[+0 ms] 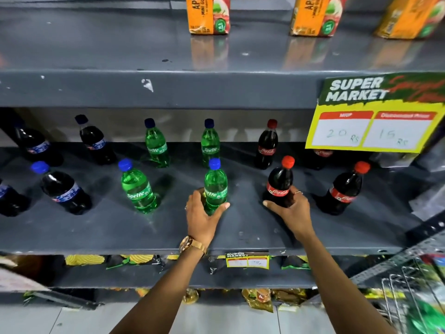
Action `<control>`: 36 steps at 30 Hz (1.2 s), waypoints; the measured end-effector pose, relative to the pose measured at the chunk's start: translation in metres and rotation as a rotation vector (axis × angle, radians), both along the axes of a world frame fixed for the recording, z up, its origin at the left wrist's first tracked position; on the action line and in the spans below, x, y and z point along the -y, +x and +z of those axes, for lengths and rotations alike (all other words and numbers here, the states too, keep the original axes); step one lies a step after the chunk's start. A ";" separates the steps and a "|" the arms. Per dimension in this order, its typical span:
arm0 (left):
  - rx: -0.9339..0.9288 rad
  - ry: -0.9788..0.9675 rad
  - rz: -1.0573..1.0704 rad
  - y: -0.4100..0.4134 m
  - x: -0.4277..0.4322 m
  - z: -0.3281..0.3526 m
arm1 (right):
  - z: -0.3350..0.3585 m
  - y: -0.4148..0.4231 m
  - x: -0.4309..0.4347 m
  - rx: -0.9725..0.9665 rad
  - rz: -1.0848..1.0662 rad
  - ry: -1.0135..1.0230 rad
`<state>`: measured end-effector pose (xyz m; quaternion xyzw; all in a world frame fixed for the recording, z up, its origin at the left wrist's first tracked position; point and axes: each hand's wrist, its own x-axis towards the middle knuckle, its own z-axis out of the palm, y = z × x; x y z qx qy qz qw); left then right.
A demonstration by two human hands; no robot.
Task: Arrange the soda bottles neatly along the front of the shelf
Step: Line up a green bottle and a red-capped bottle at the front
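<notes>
Soda bottles stand upright in two loose rows on a dark grey shelf [120, 232]. My left hand [202, 216] grips the base of a green Sprite bottle [216, 183] with a blue cap in the nearer row. My right hand [292, 209] wraps the bottom of a dark Coca-Cola bottle [280, 180] with a red cap. Another Sprite bottle [138, 186] stands to the left, and a second Coca-Cola bottle [344, 189] to the right. Dark cola bottles with blue caps [63, 189] fill the left side. More bottles stand behind in the back row [209, 143].
A yellow price sign [370, 116] hangs from the shelf above at right, hiding part of a bottle. Orange juice cartons [208, 15] sit on the upper shelf. Snack packets [257, 297] lie on the lower shelves. A wire basket [409, 292] is at bottom right.
</notes>
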<state>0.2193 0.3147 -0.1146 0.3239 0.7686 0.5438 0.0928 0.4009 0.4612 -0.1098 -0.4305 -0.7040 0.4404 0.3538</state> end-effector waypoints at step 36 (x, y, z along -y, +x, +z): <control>0.081 -0.050 -0.014 0.000 0.010 0.000 | -0.018 0.000 0.021 -0.044 -0.199 0.043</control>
